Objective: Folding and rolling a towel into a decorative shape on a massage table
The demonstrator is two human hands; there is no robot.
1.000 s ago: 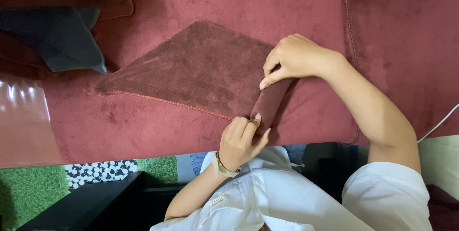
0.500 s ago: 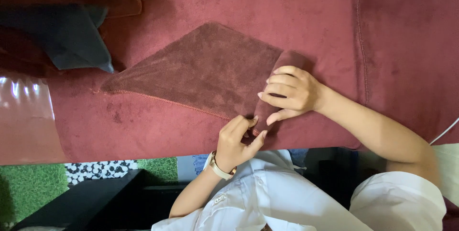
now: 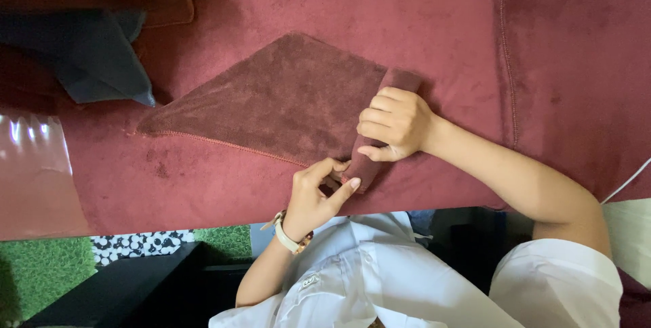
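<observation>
Towel [image 3: 285, 101] roll lies under right hand [image 3: 399, 123] grip

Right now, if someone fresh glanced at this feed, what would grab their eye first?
The brown towel spread in a triangle on the dark red sofa seat, mid-frame, with its right edge rolled up. The right hand presses on that roll while the left hand pinches its near end. A dark blue cloth lies at upper left.
</observation>
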